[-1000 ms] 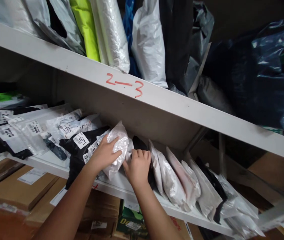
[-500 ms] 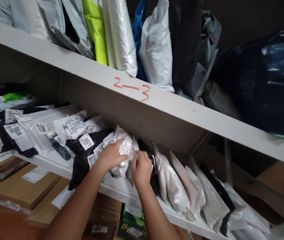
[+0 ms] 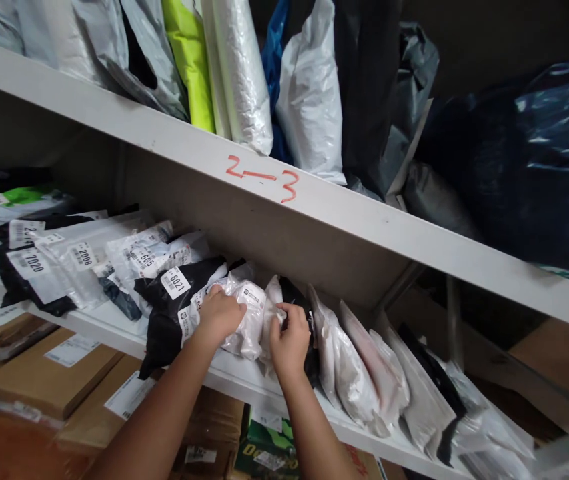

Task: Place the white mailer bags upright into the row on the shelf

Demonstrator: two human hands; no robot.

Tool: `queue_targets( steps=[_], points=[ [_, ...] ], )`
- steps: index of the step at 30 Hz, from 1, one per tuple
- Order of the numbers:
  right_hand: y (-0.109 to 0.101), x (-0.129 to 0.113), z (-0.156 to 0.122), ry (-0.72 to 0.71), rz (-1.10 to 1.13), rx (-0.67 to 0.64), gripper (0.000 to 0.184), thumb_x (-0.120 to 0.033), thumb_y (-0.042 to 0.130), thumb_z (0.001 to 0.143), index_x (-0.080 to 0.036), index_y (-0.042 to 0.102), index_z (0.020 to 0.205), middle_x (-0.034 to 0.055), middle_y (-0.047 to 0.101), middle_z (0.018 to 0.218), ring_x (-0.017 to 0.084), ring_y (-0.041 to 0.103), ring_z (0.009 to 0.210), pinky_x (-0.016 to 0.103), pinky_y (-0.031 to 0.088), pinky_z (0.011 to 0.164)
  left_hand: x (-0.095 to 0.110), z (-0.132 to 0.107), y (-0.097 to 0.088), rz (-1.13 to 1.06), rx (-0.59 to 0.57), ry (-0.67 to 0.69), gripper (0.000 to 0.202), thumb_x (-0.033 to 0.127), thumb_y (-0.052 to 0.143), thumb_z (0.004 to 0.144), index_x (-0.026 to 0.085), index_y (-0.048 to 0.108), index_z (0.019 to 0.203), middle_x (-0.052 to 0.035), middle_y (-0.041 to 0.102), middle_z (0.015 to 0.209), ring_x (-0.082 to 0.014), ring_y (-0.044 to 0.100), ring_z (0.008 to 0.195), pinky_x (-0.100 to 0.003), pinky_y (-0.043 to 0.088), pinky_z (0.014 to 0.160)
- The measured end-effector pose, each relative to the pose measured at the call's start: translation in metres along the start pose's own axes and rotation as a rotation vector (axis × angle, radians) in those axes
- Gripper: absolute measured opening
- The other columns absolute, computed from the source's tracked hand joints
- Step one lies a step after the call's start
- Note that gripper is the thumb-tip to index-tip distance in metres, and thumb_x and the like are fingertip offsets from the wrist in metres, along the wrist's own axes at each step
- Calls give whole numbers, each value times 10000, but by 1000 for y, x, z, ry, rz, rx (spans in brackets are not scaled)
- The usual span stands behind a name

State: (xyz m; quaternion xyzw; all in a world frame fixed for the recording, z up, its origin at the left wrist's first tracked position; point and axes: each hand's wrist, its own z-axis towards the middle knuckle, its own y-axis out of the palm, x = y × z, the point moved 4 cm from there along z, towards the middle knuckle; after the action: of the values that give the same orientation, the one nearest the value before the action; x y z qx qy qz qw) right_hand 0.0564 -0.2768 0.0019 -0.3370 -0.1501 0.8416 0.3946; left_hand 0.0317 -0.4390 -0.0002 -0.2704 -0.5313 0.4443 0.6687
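Observation:
My left hand (image 3: 221, 315) lies over a white plastic parcel (image 3: 254, 313) on the middle shelf, fingers curled around its upper left side. A printed label faces up on that parcel. Just to the right, my right hand (image 3: 291, 340) has its thumb and fingers bent around the edge of a second white plastic packet (image 3: 267, 327); the fingertips are partly hidden. Behind the right hand stands a black bag (image 3: 311, 360). To the left of my left hand is a black bag labelled 6021 (image 3: 161, 320).
Labelled clear bags (image 3: 84, 257) line the shelf (image 3: 114, 333) leftward. White packets (image 3: 354, 373) lean in a row to the right. Overhead runs a shelf edge (image 3: 189, 150) marked 2—3, with upright bags (image 3: 311, 100) on it. Cardboard boxes (image 3: 49, 387) lie below.
The white parcel under my left hand has tipped over leftward and down, so its label now shows. My left hand moved slightly left; my right hand shifted slightly right.

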Motion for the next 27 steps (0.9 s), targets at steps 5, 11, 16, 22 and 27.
queue_targets(
  steps=[5,11,16,22,27],
  points=[
    [4,-5,-4,-130,-183,-79,349,-83,414,739,-141,621,1015,130,595,959,279,522,927,448,430,865,12,-7,6,78,91,-25,569,427,352,881,-7,668,1071,-268,659,1086,-364,527,1139,-415,295,1055],
    [6,-3,-8,-144,-109,-64,351,-61,425,736,-160,620,1011,113,552,986,264,501,971,477,414,930,21,9,7,2,43,-190,627,522,579,754,309,497,1338,-179,606,1198,-416,471,1182,-491,321,978],
    [8,1,-11,-110,7,-31,331,-57,392,739,-186,606,956,91,572,935,252,511,944,446,433,887,37,28,13,10,-23,-272,372,399,611,744,296,692,1093,-188,618,1180,-421,499,1152,-522,347,938],
    [4,-9,-4,-121,-85,-155,447,-74,395,742,-125,573,1149,121,590,1019,256,499,1021,424,409,966,60,45,28,18,-152,-265,354,180,436,845,145,720,1054,-208,657,1144,-340,613,1045,-402,496,768],
    [-22,-4,-71,-380,-127,-241,459,-143,411,819,-167,546,1256,136,557,1232,256,468,1184,494,287,1097,60,24,27,72,-124,-73,410,138,450,833,184,669,1176,-178,614,1194,-360,574,1109,-454,473,885]
  ],
)
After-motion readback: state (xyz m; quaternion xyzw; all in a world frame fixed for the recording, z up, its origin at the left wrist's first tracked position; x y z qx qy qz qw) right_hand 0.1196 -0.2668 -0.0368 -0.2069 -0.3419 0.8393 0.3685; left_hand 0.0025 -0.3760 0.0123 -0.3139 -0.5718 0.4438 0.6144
